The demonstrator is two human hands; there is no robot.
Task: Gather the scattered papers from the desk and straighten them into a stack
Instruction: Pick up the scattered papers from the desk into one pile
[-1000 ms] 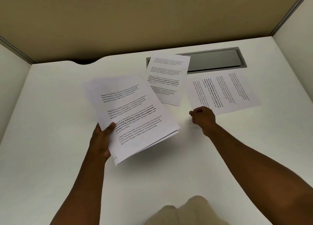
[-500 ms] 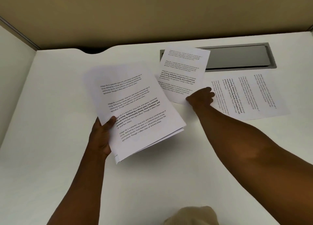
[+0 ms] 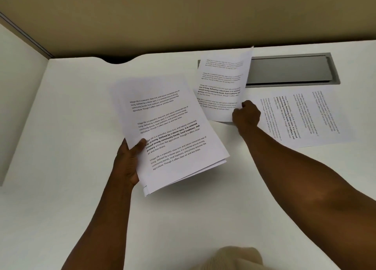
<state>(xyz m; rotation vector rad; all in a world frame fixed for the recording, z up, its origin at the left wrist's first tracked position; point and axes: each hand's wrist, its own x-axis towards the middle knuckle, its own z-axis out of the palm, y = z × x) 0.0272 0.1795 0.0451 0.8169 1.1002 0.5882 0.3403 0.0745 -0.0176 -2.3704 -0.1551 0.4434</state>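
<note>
My left hand (image 3: pixel 129 160) grips a sheaf of printed papers (image 3: pixel 168 131) by its left edge, holding it tilted above the white desk (image 3: pixel 61 127). My right hand (image 3: pixel 246 115) pinches the lower right corner of a single printed sheet (image 3: pixel 221 86); that sheet's right side curls up off the desk. Another printed sheet (image 3: pixel 301 117) lies flat on the desk to the right of my right hand, its text running sideways.
A grey recessed cable hatch (image 3: pixel 289 70) is set into the desk behind the loose sheets. A beige partition wall (image 3: pixel 183 15) runs along the back, with a white side panel (image 3: pixel 18 86) at left. A beige fabric shape (image 3: pixel 234 257) sits at the bottom edge.
My right hand moved from the desk near the right sheet to the middle sheet, closed on its corner and began lifting it. My left hand keeps holding the sheaf.
</note>
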